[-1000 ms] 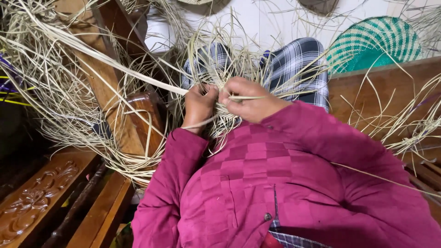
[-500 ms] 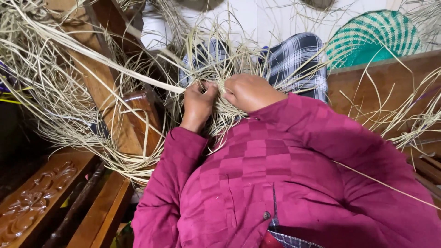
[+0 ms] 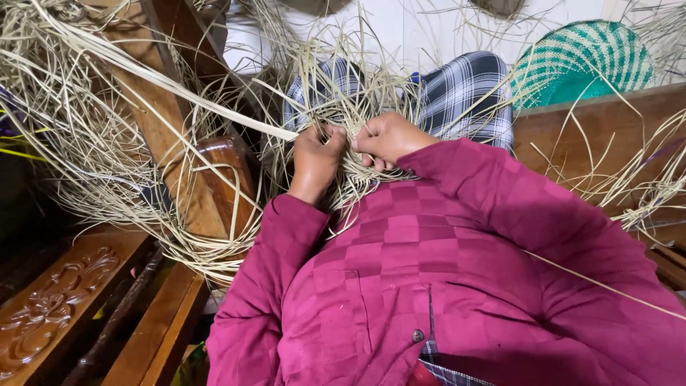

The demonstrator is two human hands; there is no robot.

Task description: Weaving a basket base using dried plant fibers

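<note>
- Since a second ago both fists have drawn closer together, knuckles now nearly touching, over the lap.
- Pale straw strands (image 3: 107, 143) sprawl in a big tangle across the wooden chair arm (image 3: 214, 179) at left, reaching into the lap.
- Green woven mat (image 3: 579, 61) lies well apart, upper right.
- Left hand (image 3: 316, 159) is clenched around a flat strand running up-left.
- Right hand (image 3: 389, 137) is clenched on the gathered strands just beside it.

Long dried straw strands (image 3: 107, 143): pale beige. Quilted long-sleeved shirt (image 3: 429, 271): magenta, checked squares. Woven cloth over the lap (image 3: 464, 89): blue-and-white plaid. Round woven mat (image 3: 586, 61): green with cream bands. Carved wooden bench (image 3: 50, 314): reddish brown.
</note>
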